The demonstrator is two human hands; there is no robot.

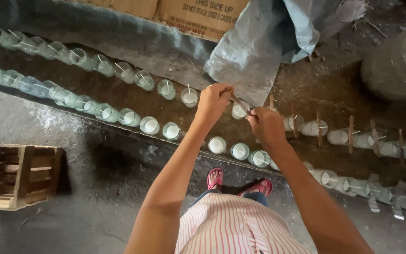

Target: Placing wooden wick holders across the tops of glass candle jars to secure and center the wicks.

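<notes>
Two long rows of small glass jars filled with white wax run across a dark board. My left hand (214, 99) and my right hand (265, 123) meet above one jar (238, 111) in the far row. Both pinch a thin wooden stick (238, 101) over that jar's mouth. Jars to the left, such as the far-row jar (189, 97), show bare thin wicks. On the right-hand jars (340, 136), flat wooden sticks (351, 133) lie across the rims. The near-row jars (217, 145) sit just below my hands.
A wooden crate (17, 176) stands on the concrete floor at the left. Cardboard boxes (198, 14) and a grey plastic sheet (259, 42) lie behind the rows. A large grey round container (398, 61) is at the far right. My feet in red sandals (214, 178) stand by the board's edge.
</notes>
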